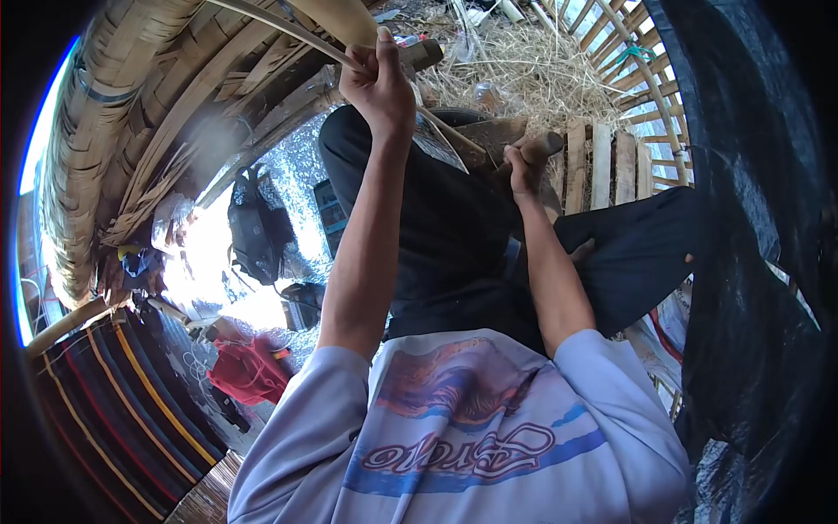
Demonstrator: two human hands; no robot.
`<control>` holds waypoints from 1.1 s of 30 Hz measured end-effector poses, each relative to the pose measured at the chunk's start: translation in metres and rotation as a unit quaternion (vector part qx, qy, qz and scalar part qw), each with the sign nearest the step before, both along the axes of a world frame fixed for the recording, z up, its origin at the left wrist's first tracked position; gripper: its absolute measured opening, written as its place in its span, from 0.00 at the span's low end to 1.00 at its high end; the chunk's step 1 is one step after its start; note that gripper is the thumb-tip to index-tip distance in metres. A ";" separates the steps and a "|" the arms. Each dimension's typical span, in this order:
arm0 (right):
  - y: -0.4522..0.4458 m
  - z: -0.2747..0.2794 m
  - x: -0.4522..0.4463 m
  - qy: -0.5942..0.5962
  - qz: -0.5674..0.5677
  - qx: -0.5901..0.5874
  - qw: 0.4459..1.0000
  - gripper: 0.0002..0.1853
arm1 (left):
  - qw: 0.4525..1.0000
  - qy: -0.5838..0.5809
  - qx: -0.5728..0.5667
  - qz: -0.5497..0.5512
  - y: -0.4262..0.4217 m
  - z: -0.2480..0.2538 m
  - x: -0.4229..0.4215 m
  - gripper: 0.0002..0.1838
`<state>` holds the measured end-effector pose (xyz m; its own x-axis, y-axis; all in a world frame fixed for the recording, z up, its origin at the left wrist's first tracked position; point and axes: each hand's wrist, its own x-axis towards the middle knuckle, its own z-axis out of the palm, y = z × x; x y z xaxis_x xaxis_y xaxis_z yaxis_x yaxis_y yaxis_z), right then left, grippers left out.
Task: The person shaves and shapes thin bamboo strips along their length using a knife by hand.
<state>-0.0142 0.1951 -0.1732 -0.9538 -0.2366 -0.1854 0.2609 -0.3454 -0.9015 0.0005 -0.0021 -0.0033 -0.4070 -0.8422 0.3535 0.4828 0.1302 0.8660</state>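
Pale shirt (471, 428): nearest, printed with lettering and a blue band.
Dark trousers (463, 236): beyond the shirt, legs bent and spread apart.
Right hand (524, 170): ahead of the trousers' waist, fingers wrapped around a rounded handle (552, 142); what the handle belongs to is hard to make out.
Left hand (381, 87): farther out on the outstretched arm, clenched on a thin strip, thumb up.
Thin strip (292, 29): pale, passing through the left fist and slanting off to the upper left.
Black bag (255, 227): left of the left forearm, on a shiny silvery sheet (301, 175).
Wooden slats (602, 162): side by side, just past the right hand.
Straw (550, 79): scattered beyond both hands.
Lattice wall (650, 79): at the far right, bordering the straw.
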 end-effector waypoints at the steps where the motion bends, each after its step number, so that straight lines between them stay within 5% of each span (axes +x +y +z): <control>1: -0.003 0.001 -0.008 -0.003 0.006 0.050 0.999 0.08 | 1.000 -0.004 -0.001 -0.011 0.003 0.003 -0.002 0.21; 5: -0.008 0.014 -0.015 0.003 -0.023 -0.163 0.986 0.07 | 0.998 -0.042 -0.042 0.005 -0.005 -0.013 -0.002 0.21; 6: -0.003 -0.005 -0.009 0.066 0.010 0.035 0.997 0.07 | 0.999 -0.033 -0.044 -0.001 -0.003 -0.011 -0.003 0.21; 14: 0.000 0.005 -0.012 -0.002 -0.028 -0.020 0.999 0.07 | 0.995 -0.038 -0.087 0.000 0.000 -0.015 -0.008 0.20; 20: 0.016 -0.011 -0.005 0.023 -0.032 0.132 0.990 0.07 | 0.999 -0.021 0.042 0.008 0.006 0.005 0.000 0.19; 33: 0.033 -0.024 0.005 0.006 0.014 0.334 0.943 0.15 | 0.999 -0.046 0.004 -0.030 0.035 0.006 0.039 0.17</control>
<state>-0.0091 0.2284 -0.1975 -0.9518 -0.0957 -0.2914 0.2504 0.3064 -0.9184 0.0398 0.0332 0.0027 -0.4865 -0.8184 0.3060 0.4083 0.0966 0.9077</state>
